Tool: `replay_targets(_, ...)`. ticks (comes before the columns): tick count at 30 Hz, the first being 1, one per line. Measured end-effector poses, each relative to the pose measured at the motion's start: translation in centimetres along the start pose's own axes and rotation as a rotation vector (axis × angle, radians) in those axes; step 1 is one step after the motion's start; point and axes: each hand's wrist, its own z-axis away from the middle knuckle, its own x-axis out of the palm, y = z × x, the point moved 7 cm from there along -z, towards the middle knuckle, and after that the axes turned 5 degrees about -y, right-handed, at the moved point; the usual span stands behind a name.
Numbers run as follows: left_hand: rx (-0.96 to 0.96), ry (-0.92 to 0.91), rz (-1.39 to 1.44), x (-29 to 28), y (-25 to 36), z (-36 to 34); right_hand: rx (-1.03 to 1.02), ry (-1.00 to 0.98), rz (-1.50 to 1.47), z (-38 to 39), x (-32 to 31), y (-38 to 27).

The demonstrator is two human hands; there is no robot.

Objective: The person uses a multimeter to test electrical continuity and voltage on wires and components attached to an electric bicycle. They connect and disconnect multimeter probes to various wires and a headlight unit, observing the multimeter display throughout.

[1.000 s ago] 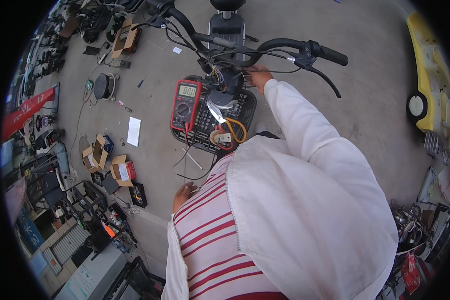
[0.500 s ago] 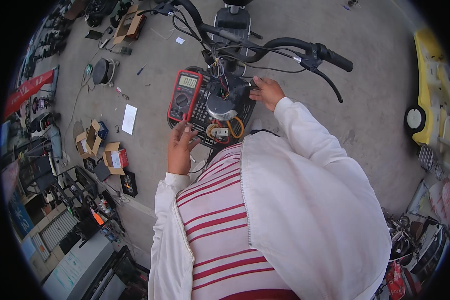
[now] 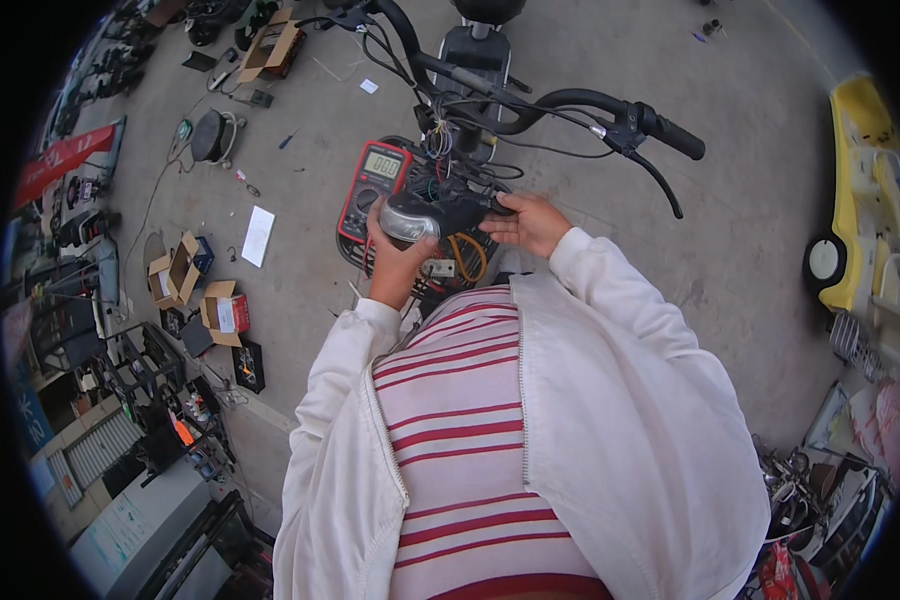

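Observation:
My left hand (image 3: 395,255) grips a black-and-silver headlamp housing (image 3: 408,222) above the scooter's front basket (image 3: 355,255). My right hand (image 3: 530,225) pinches the housing's black right end with thumb and forefinger, its other fingers loosely extended. A red multimeter (image 3: 377,168) lies at the basket's left, partly behind the housing and left hand. Loose thin wires (image 3: 440,140) hang from below the black handlebar (image 3: 560,100). An orange-handled tool (image 3: 470,255) and a pale component (image 3: 440,268) lie in the basket, partly covered.
On the concrete floor (image 3: 690,260) at left are cardboard boxes (image 3: 175,270), a round black stool (image 3: 210,140), a white sheet (image 3: 258,236), cables and small tools. A yellow vehicle body (image 3: 850,220) stands at right. Scooters and clutter (image 3: 150,390) line the left edge.
My left hand has risen from beside my body to the housing. The housing has tilted down-left toward it. My right hand has moved down slightly, still at the housing's right side.

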Motion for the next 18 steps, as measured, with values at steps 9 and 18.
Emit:
replay_targets(9,0.188,0.147,-0.123,-0.9,2.4,-1.0,-0.338,0.165,0.688,-2.7,2.6,-2.7)
replay_targets(18,0.305,0.137,-0.383,-0.2,3.0,-0.7,-0.389,0.113,0.467,-4.6,7.0,-6.1)
